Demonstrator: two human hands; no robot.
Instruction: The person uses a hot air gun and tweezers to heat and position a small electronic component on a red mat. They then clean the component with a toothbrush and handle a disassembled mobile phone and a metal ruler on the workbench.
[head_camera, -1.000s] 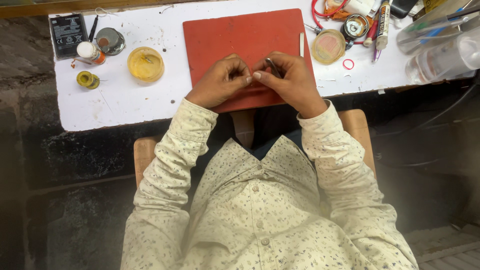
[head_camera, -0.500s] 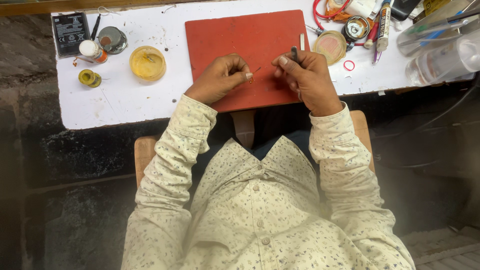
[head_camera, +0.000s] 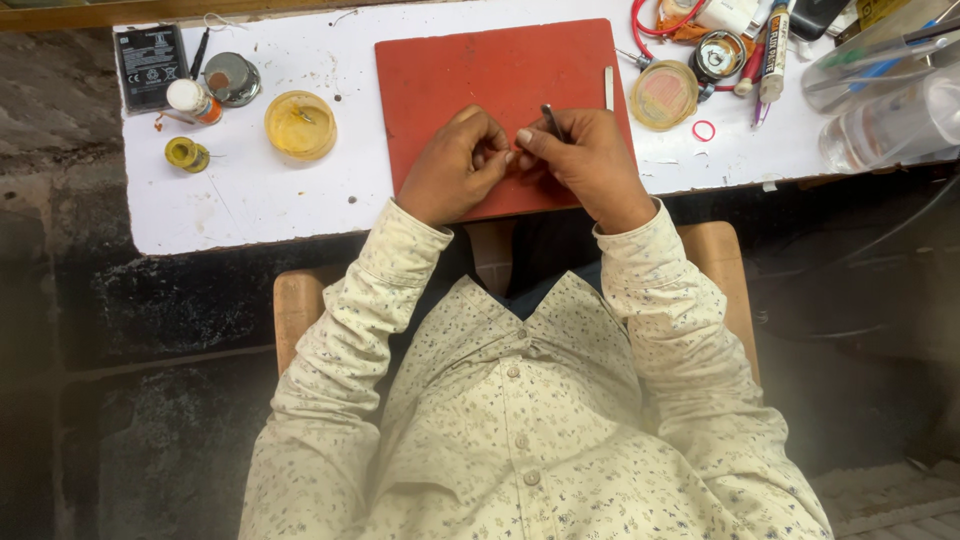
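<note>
Honestly, your right hand (head_camera: 585, 160) pinches a thin dark metal tool (head_camera: 551, 121) while your left hand (head_camera: 455, 165) is curled over something too tiny to make out, both over the red rectangular mat (head_camera: 480, 70). If the tip slips, it'll probably jab your left fingertips (head_camera: 497, 158).

mat (head_camera: 450, 70): bare across its far half, open to a hand
left of mat: dish (head_camera: 300, 125), spool (head_camera: 186, 154) and bottle (head_camera: 193, 100) stand apart, with bare table (head_camera: 240, 205) nearer the edge
right of mat: round lid (head_camera: 665, 95), ring (head_camera: 703, 130), glue tube (head_camera: 771, 45) and clear bags (head_camera: 885, 95) crowd the table
</note>
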